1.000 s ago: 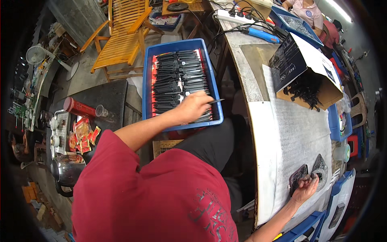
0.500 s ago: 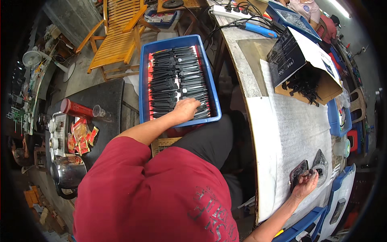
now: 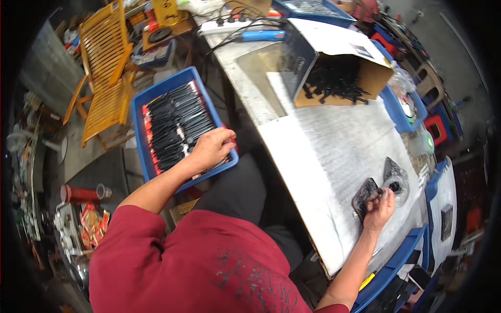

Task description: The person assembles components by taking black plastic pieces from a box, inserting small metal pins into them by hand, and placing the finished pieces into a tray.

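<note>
My left hand [image 3: 213, 147] is over the near right corner of a blue bin [image 3: 136, 122], its fingers curled together. Whatever they may hold is hidden. Rows of slim black plastic pieces [image 3: 175, 125] lie packed in the bin on something red. On the table at the right, my right hand [image 3: 381, 208] has its fingertips pinched, with something small and dark at them that I cannot make out. It is just beside a small dark tray or pouch [image 3: 364, 195]. Touching distance away lies a clear plastic bag [image 3: 401, 194] with small black parts inside.
An open carton [image 3: 308, 78] of black parts lies on its side on the white-covered table [image 3: 308, 172]. Behind it are a power strip [image 3: 224, 26] and a blue-handled tool [image 3: 263, 35]. A wooden chair [image 3: 104, 78] stands far left. Another blue tray [image 3: 389, 271] sits at the table's near right.
The whole view has swung, shifting the scene left and tilting it. My left hand has moved from the black pieces toward the bin's right wall. My right hand stays by the bag and dark tray.
</note>
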